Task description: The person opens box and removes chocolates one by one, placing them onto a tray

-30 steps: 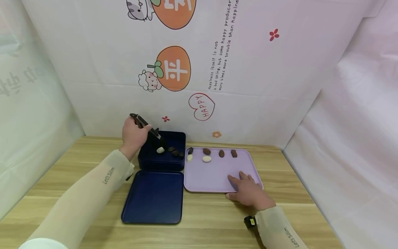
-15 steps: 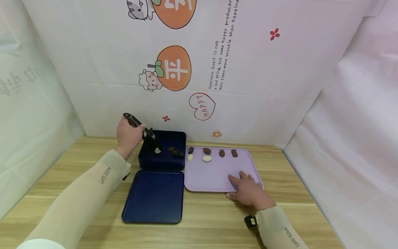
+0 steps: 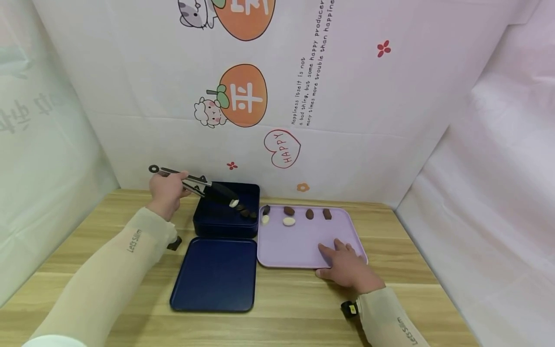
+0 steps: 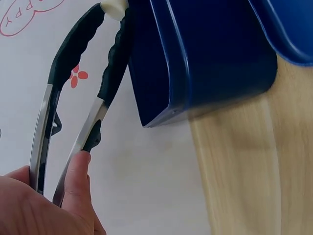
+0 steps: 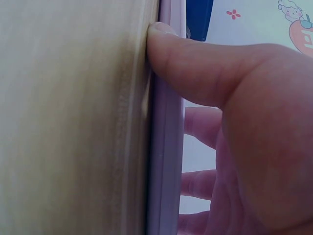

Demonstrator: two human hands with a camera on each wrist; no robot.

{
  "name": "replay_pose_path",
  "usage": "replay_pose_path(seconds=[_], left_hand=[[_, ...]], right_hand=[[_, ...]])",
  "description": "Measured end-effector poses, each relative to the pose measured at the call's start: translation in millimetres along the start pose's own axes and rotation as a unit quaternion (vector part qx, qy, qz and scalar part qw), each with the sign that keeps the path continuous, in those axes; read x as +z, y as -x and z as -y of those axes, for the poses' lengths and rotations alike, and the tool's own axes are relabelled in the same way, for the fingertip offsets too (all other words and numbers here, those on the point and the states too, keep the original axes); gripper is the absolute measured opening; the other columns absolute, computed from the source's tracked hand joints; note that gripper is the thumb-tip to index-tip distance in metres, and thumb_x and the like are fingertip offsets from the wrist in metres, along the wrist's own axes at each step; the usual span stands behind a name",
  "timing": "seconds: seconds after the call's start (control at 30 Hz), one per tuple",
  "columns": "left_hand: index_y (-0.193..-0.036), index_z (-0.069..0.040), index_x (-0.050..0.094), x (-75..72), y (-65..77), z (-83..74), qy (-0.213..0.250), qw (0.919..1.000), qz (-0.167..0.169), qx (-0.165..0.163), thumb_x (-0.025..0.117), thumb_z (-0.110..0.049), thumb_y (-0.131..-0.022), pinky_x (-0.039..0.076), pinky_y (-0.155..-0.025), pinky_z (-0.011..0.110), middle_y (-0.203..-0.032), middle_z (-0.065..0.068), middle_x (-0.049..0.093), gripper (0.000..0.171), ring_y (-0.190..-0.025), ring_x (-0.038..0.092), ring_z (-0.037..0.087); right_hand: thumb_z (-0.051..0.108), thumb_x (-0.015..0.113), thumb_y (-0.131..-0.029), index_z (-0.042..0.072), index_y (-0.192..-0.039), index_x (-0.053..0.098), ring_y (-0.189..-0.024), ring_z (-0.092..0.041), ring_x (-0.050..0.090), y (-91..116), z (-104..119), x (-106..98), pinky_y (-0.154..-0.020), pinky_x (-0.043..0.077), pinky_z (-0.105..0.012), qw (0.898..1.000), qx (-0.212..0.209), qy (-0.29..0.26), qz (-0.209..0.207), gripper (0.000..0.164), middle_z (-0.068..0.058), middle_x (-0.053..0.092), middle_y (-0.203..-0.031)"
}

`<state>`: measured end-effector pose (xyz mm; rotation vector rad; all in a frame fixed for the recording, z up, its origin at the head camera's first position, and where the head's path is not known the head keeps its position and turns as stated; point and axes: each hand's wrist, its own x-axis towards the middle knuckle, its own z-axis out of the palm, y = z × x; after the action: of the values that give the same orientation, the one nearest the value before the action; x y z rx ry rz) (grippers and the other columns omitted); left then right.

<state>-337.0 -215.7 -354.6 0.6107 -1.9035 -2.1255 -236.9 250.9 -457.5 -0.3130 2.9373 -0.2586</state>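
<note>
The left hand's (image 3: pixel 166 193) fingers pinched the tongs (image 3: pixel 222 192); ahead of them, the tong tips held a white piece (image 3: pixel 234 203), cut off in the left-wrist view. Whether it touched the nearby dark pieces (image 3: pixel 244 212) was unclear. The right hand's (image 3: pixel 347 265) fingers were spread over the lilac tray (image 3: pixel 286 246), their tips hidden behind its rim in the right-wrist view.

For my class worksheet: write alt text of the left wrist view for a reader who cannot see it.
A left hand grips metal kitchen tongs, whose scalloped black ends pinch a cream-coloured piece at an open navy box. A wooden tabletop shows at right.
</note>
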Motion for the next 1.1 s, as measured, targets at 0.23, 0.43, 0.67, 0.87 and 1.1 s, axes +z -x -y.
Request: replay_pose_path(seconds=[0.23, 0.43, 0.67, 0.87, 1.1], left_hand=[[-0.146, -0.009, 0.039, 8.4, 3.0, 1.4, -0.021, 0.9995, 0.007, -0.024, 0.065, -0.030, -0.098, 0.045, -0.041, 0.026, -0.144, 0.013, 0.045, 0.058, -0.072, 0.071, 0.022], [-0.139, -0.005, 0.043, 31.8, 9.6, 5.1, -0.010, 0.9999, 0.001, 0.007, 0.068, -0.025, -0.096, 0.058, -0.068, 0.033, -0.128, 0.013, 0.054, 0.053, -0.067, 0.070, 0.020], [-0.138, 0.000, 0.045, 79.3, 31.3, 7.5, 0.052, 0.9976, 0.039, 0.026, 0.071, -0.016, -0.094, 0.058, -0.075, 0.038, -0.120, 0.016, 0.058, 0.054, -0.099, 0.068, 0.028], [-0.125, 0.000, 0.052, 129.0, 64.4, 14.8, 0.033, 0.9938, 0.075, 0.076, 0.076, -0.013, -0.089, 0.057, -0.076, 0.043, -0.110, 0.014, 0.062, 0.045, -0.093, 0.067, 0.029], [-0.101, -0.008, 0.059, 167.9, 98.2, 36.6, -0.129, 0.9771, 0.083, 0.148, 0.079, -0.026, -0.087, 0.053, -0.068, 0.038, -0.090, 0.007, 0.064, 0.030, -0.075, 0.062, 0.024]], right_hand=[[0.060, 0.069, -0.086, 0.021, -0.150, 0.048, -0.136, -0.060, 0.022, 0.2, 0.0, -0.2, -0.095, 0.021, -0.081, 1.000, 0.000, -0.001, 0.000, 0.078, -0.029, 0.027, -0.155], [0.060, 0.069, -0.086, 0.020, -0.150, 0.047, -0.136, -0.060, 0.022, 0.5, 0.4, -0.8, -0.095, 0.022, -0.081, 1.000, -0.001, 0.000, 0.001, 0.078, -0.029, 0.027, -0.155], [0.057, 0.069, -0.086, 0.020, -0.150, 0.047, -0.136, -0.060, 0.022, 1.7, 1.4, -2.6, -0.095, 0.022, -0.081, 1.000, -0.002, -0.001, 0.001, 0.077, -0.029, 0.026, -0.155], [0.056, 0.070, -0.087, 0.020, -0.150, 0.047, -0.136, -0.060, 0.022, 2.3, 1.7, -5.6, -0.095, 0.021, -0.081, 1.000, -0.001, -0.002, -0.001, 0.077, -0.029, 0.026, -0.155], [0.057, 0.070, -0.086, 0.020, -0.149, 0.048, -0.136, -0.060, 0.022, 5.5, 4.2, -8.3, -0.095, 0.021, -0.081, 1.000, 0.002, -0.008, 0.004, 0.077, -0.029, 0.027, -0.155]])
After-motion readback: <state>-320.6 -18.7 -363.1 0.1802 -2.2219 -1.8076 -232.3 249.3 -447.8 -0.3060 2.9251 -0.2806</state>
